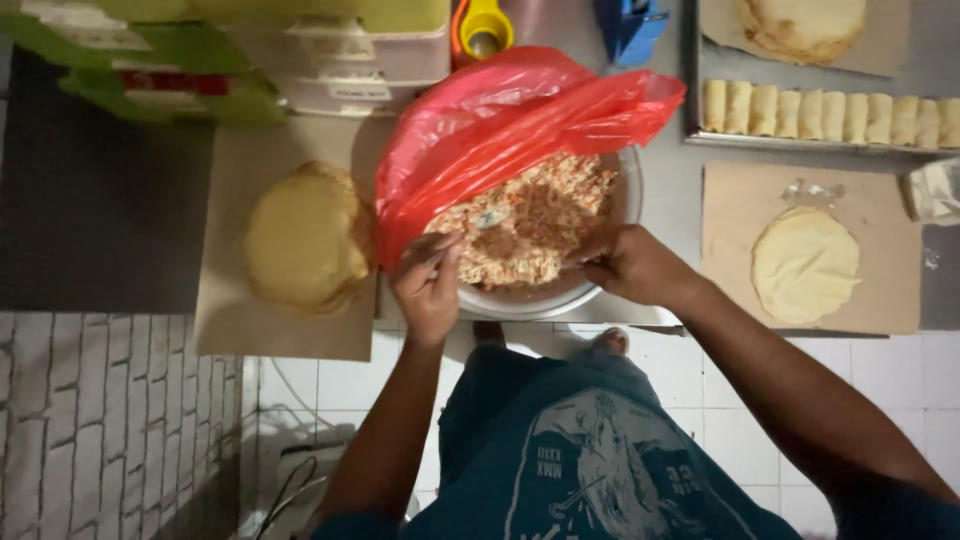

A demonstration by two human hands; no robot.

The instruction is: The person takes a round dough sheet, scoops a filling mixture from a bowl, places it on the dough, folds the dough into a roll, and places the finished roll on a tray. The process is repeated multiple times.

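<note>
Both hands are at the near rim of a metal bowl point(540, 298) heaped with a chopped, orange-flecked filling point(525, 225); the bowl sits on the worktop point(665, 180) directly beyond the knuckles. The left hand point(428, 285) is closed round the handle of a spoon point(462, 232); the spoon's long axis runs slantwise, handle low by the palm, bowl end pointing up and away to the right into the mix. The right hand point(625, 262) is curled at the bowl's right edge, fingers bent in toward the filling; whether it pinches anything I cannot tell, the fingertips being blurred. A red plastic bag point(500, 120) lies draped over the far left half of the bowl, just beyond the left hand. Left of the left hand lies a stack of round yellow wrappers point(308, 240) on brown paper point(270, 330); right of the right hand a single flat wrapper point(805, 262) rests on another brown sheet point(885, 280). Farther beyond the right hand a tray point(800, 143) holds a row of pale rolls point(830, 115), each roll's long axis pointing away from the person, set side by side; beyond that another pile of wrappers point(800, 25).
</note>
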